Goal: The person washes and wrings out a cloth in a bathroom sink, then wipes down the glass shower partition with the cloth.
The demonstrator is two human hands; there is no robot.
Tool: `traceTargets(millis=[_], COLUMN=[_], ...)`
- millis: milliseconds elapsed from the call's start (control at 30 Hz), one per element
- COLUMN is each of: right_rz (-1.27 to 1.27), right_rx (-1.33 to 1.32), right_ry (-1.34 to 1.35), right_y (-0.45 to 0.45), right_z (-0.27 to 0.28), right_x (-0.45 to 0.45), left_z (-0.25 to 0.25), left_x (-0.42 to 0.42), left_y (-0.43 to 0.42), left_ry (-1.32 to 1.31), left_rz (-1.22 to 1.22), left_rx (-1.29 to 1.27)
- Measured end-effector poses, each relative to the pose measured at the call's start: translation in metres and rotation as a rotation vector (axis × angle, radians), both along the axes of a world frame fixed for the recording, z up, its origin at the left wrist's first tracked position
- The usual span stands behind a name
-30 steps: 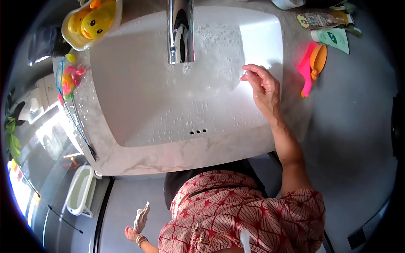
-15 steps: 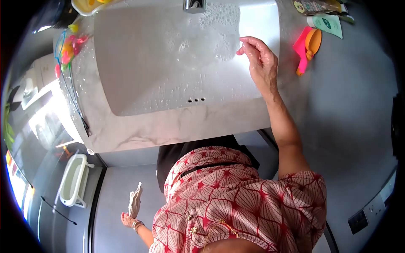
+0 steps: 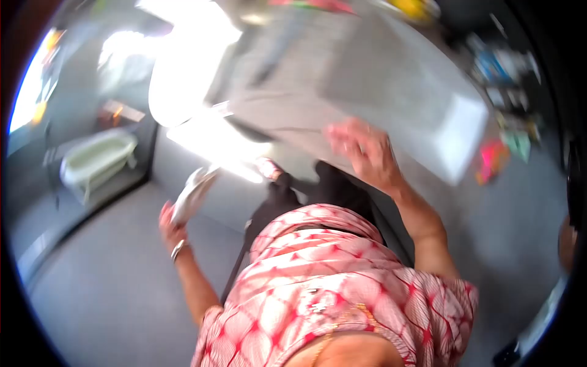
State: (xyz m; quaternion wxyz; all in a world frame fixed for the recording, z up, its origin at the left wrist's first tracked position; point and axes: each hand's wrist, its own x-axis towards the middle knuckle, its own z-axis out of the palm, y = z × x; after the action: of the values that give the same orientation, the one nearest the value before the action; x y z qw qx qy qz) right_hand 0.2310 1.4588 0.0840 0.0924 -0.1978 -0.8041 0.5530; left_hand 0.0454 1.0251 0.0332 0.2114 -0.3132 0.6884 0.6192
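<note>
My left hand [image 3: 173,226] is out to the left over the grey floor, fingers closed on a whitish crumpled cloth [image 3: 193,194] that points upward from it. A bracelet circles that wrist. In front of my body, my right hand [image 3: 364,153] is raised near the counter's front edge, its fingers apart and somewhat blurred, with nothing seen in it. Beyond it lies the white sink [image 3: 461,131], set in a pale marbled counter [image 3: 293,119].
Pink and orange scoops [image 3: 491,160] and a green tube [image 3: 518,144] lie right of the sink. A yellow toy [image 3: 411,8] is at the top. A baby bath [image 3: 101,158] stands at the left. Bright light glares beside the counter.
The view has swung left, and the sink now appears at the upper right. My left hand has risen with the cloth. My right hand has moved away from the sink basin and its fingers have spread.
</note>
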Motion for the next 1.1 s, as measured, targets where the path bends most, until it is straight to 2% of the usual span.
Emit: traceTargets(millis=[33, 67, 100, 133, 167, 200, 267, 333, 433, 467, 533, 567, 633, 667, 700, 767, 800, 867, 900, 933, 967, 1000, 1033, 1100], right_rz=[0.142, 0.195, 0.248, 0.293, 0.334, 0.436, 0.347, 0.337, 0.514, 0.521, 0.589, 0.644, 0.875, 0.945, 1.153, 1.223, 1.244, 1.259, 1.211, 1.232, 1.279, 1.373, 1.437, 1.301], right_rx=[0.024, -0.002, -0.021, 0.095, 0.209, 0.165, 0.001, -0.059, -0.036, -0.286, -0.742, -0.845, -0.541, -0.372, 0.234, -0.074, -0.114, -0.229, -0.399, -0.39, -0.193, -0.141, -0.368, -0.414], right_ry=[-0.046, -0.152, -0.26, -0.176, -0.087, -0.119, -0.112, -0.086, -0.121, -0.149, -0.228, -0.156, -0.091, -0.197, -0.254, -0.278, -0.206, -0.073, -0.115, -0.035, -0.088, -0.11, -0.057, 0.121], right_y=[-0.03, -0.064, -0.103, -0.144, -0.189, -0.236, -0.336, -0.419, -0.524, -0.563, -0.632, -0.662, -0.704, -0.716, -0.719, -0.732, -0.738, -0.764, -0.768, -0.773, -0.763, -0.771, -0.767, -0.78], right_z=[0.01, 0.02, 0.028, 0.032, 0.034, 0.036, 0.04, 0.042, 0.067, 0.078, 0.102, 0.102, 0.102, 0.104, 0.104, 0.114, 0.12, 0.118, 0.119, 0.091, 0.089, 0.075, 0.082, 0.096], right_x=[0.001, -0.001, -0.007, -0.017, -0.028, -0.036, -0.07, -0.118, -0.217, -0.25, -0.303, -0.32, -0.353, -0.361, -0.382, -0.407, -0.42, -0.465, -0.478, -0.494, -0.505, -0.513, -0.522, -0.545], left_z=[-0.007, -0.015, -0.019, -0.023, -0.01, 0.003, 0.034, 0.067, 0.097, 0.118, 0.144, 0.151, 0.155, 0.156, 0.147, 0.125, 0.121, 0.13, 0.126, 0.117, 0.102, 0.094, 0.088, 0.078], left_x=[-0.003, 0.003, 0.003, 0.005, 0.011, 0.011, -0.001, -0.024, -0.057, -0.068, -0.063, -0.057, -0.056, -0.066, -0.073, -0.089, -0.113, -0.164, -0.185, -0.2, -0.211, -0.217, -0.229, -0.254], left_y=[0.04, 0.053, 0.062, 0.056, 0.04, 0.008, -0.074, -0.162, -0.297, -0.337, -0.402, -0.424, -0.443, -0.451, -0.467, -0.507, -0.514, -0.511, -0.512, -0.509, -0.505, -0.511, -0.517, -0.53], left_ry=[-0.123, -0.148, -0.235, -0.232, -0.245, -0.28, -0.261, -0.261, -0.081, -0.025, 0.148, 0.262, 0.326, 0.33, 0.349, 0.164, 0.152, 0.194, 0.156, 0.121, 0.113, 0.153, 0.189, 0.248], left_rz=[-0.011, -0.06, -0.154, -0.195, -0.146, -0.11, -0.051, 0.254, 0.24, 0.22, 0.188, 0.141, 0.218, 0.219, 0.21, 0.086, 0.29, 0.502, 0.516, 0.525, 0.448, 0.43, 0.408, 0.355], left_rx=[0.062, 0.276, 0.341, 0.563, 0.577, 0.622, 0.675, 0.716, 0.893, 0.958, 0.898, 0.824, 0.683, 0.623, 0.635, 0.485, 0.707, 0.667, 0.643, 0.612, 0.645, 0.656, 0.599, 0.446])
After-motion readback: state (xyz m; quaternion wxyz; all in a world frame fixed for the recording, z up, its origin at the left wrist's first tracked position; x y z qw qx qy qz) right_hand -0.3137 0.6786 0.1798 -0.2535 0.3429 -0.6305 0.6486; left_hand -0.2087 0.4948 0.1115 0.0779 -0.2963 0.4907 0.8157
